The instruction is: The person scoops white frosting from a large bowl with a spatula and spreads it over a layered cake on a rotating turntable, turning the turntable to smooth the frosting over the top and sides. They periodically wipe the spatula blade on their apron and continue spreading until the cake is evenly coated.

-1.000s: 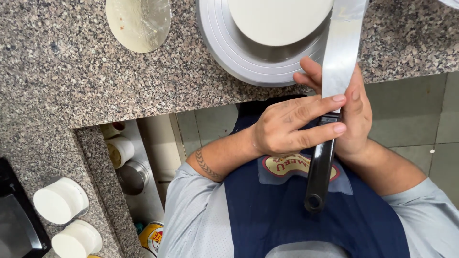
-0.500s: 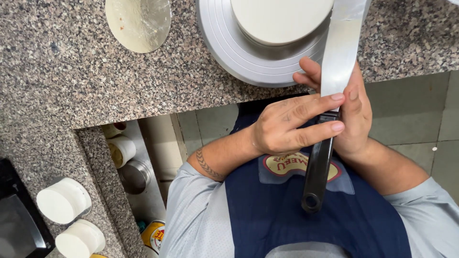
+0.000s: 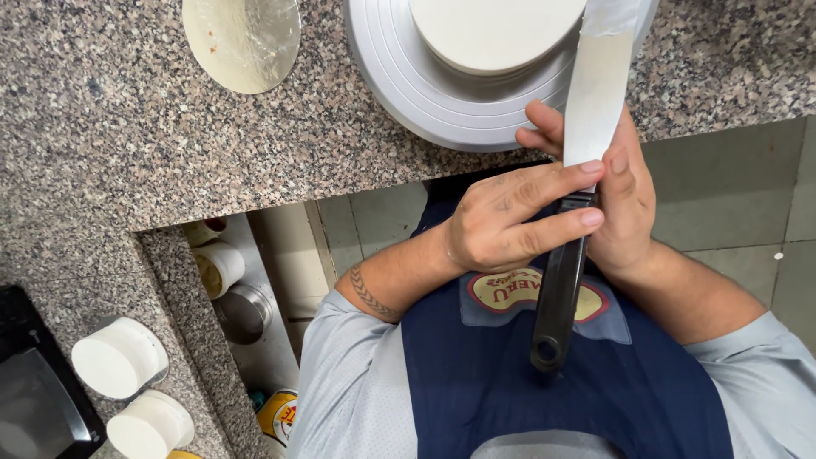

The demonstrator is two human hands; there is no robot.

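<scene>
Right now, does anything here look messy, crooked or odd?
Mostly tidy. The long palette knife has white cream smeared on its blade tip, and both hands meet where the blade joins the handle: left hand on top, right hand beneath. The round board on the granite counter looks smudged with residue.

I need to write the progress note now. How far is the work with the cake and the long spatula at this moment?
Done: a smooth white cake sits on the grey turntable on the granite counter. In hand: both hands hold the long spatula, the left hand with fingers across the blade near the black handle, the right hand behind it. The blade's far end looks smeared white. Left: the blade is off the cake; whether more smoothing is needed cannot be told.
</scene>
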